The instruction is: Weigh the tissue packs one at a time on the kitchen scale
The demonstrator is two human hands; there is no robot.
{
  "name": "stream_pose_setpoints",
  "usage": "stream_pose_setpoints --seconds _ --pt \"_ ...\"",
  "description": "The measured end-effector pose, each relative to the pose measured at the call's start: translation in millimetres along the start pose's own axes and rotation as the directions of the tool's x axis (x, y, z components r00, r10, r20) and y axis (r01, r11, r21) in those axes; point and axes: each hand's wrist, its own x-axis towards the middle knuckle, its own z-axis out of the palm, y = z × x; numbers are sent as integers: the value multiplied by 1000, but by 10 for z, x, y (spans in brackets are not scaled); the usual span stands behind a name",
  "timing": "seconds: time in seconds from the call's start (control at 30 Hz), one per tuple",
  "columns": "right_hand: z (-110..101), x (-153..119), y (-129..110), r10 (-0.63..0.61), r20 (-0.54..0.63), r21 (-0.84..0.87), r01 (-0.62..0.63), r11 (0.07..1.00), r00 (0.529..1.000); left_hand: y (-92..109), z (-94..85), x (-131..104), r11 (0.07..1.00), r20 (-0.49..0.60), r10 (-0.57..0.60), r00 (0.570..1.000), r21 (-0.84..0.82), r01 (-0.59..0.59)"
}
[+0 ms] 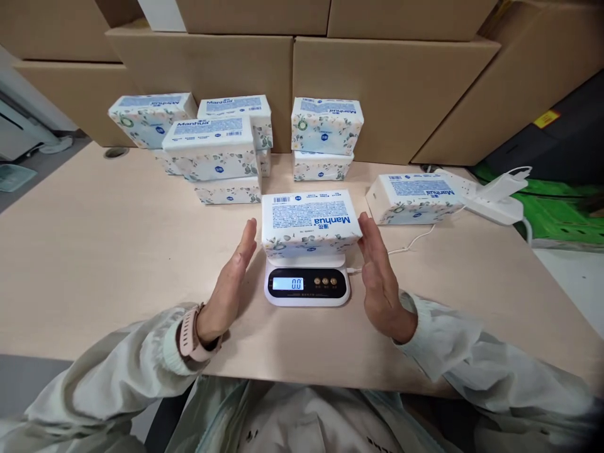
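Observation:
A white tissue pack [309, 220] with blue print rests on a small white scale [306, 299], whose lit display reads 0.0. To the left of the pack, my left hand [231, 280] is upright with fingers stretched and a small gap between it and the pack. On the other side, my right hand [381, 277] has its fingers extended, the fingertips at the pack's right end; whether they touch it I cannot tell. Neither hand grips anything.
Several tissue packs [212, 148] are stacked at the back left, two more [326, 126] at back centre. One pack [415, 198] lies at the right, near a white power strip [491, 198] and cable. Cardboard boxes [391, 82] line the back of the table [117, 270].

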Motion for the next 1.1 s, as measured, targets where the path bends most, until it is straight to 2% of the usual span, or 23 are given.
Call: stream_pose_setpoints --seconds 0.23,0.47,0.8,1.1 --pt "-3 -7 25 37 0 19 -37 999 999 -11 8 -33 999 16 53 998 9 -53" --pt "-13 -43 46 73 23 19 -74 997 997 13 22 -45 999 28 47 999 -9 -47" --pt "-8 -32 28 46 33 20 -47 999 998 56 35 -36 998 46 54 997 31 -56" --pt "-12 -12 52 118 12 10 -118 993 993 49 41 -35 998 38 57 998 14 -58"
